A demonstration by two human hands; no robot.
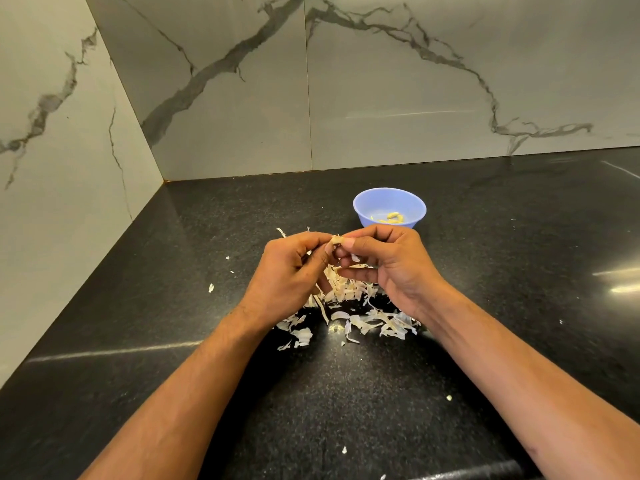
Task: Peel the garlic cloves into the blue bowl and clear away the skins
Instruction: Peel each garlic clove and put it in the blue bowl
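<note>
1. Two bare hands are what we see first in the head view, raised together above a dark speckled counter.
2. We see the left hand with its fingers curled in, and its thumb and forefinger pinch one end of a small garlic clove.
3. We see the right hand also curled, and its thumb and forefinger pinch the other end of the same clove, so both hands grasp it between them.
4. The clove is pale, with a thin piece of skin on it; most of it is hidden by the fingertips, so we cannot tell how much skin is left.
5. Under the hands and a little toward us lies a loose pile of garlic skins, white and papery, directly on the counter.
6. We notice some small scattered flakes on the counter, apart from the pile, to the left and also nearer to us.
7. Behind the right hand stands the blue bowl, upright on the counter, just beyond the knuckles.
8. Inside the bowl we see a few peeled cloves, yellowish, lying at the bottom.
9. Behind the counter rise the marble walls, light with grey veins, meeting in a corner at the left.
</note>
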